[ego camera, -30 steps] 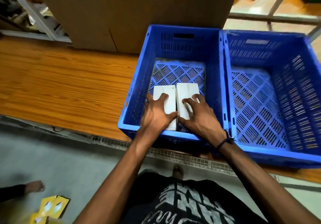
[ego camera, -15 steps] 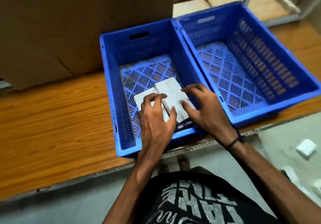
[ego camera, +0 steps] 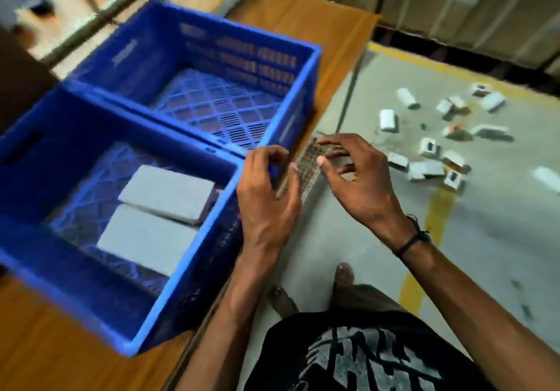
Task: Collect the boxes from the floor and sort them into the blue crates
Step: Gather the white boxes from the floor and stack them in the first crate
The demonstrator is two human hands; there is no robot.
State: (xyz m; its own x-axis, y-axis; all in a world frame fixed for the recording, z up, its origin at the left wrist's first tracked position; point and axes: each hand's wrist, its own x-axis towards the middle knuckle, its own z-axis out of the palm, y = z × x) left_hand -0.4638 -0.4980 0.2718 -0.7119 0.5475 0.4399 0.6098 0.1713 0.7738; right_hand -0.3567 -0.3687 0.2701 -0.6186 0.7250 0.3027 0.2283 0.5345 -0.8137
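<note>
Two white boxes [ego camera: 165, 192] [ego camera: 145, 239] lie flat side by side in the near blue crate [ego camera: 188, 287], touching along their long edges, on the lattice floor toward the right wall. Far blue crate [ego camera: 303, 93] butts against it, nothing visible inside. Both crates sit on a wooden platform [ego camera: 45, 345] at its edge.

More small white boxes [ego camera: 430, 148] scattered loose on the grey floor [ego camera: 485, 254] to the right, well apart from the crates; some lie open-side up, details blurred.

Left hand [ego camera: 266, 202] hangs just outside the near crate's right corner, fingers loosely curled, holding nothing. Right hand [ego camera: 357, 184] is beside it over the platform edge, fingers spread and half bent, also holding nothing; black band [ego camera: 412, 239] on that wrist. Hands near each other, not touching.

Metal mesh strip [ego camera: 309, 163] runs along the platform edge under the hands. Yellow line [ego camera: 436, 208] painted on the floor. Cardboard cartons [ego camera: 454, 5] stand along the back. Frame is motion-blurred.
</note>
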